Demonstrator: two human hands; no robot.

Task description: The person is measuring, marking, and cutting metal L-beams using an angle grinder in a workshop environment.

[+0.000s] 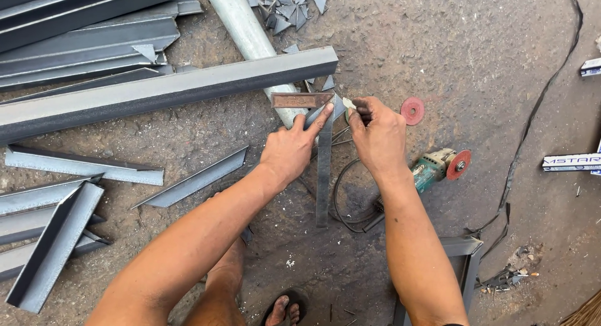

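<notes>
Two bare hands meet over a short grey steel angle piece (323, 176) lying on the rough concrete floor (438, 44), seen from the head camera looking straight down. The left hand (291, 147) presses flat on a rusty brown metal try square (300, 100), its forefinger stretched along the square's stock where it crosses the top end of the angle piece. The right hand (377, 135) is clenched around a small pale marking stick (348, 103), whose tip sits at the corner where the square meets the steel. Just right of that hand lies a loose red abrasive disc (412, 110), and below it a green angle grinder (438, 166) with a red disc fitted rests on the floor, its black cable (341, 194) looping under the angle piece. A long grey steel angle bar (156, 94) runs across the floor above the left hand, lying over a pale round metal pipe (241, 22). More cut angle lengths (53, 238) lie to the left, and small triangular steel offcuts (285, 7) are heaped near the top edge. A sandalled foot (285, 310) shows at the bottom between the forearms.
</notes>
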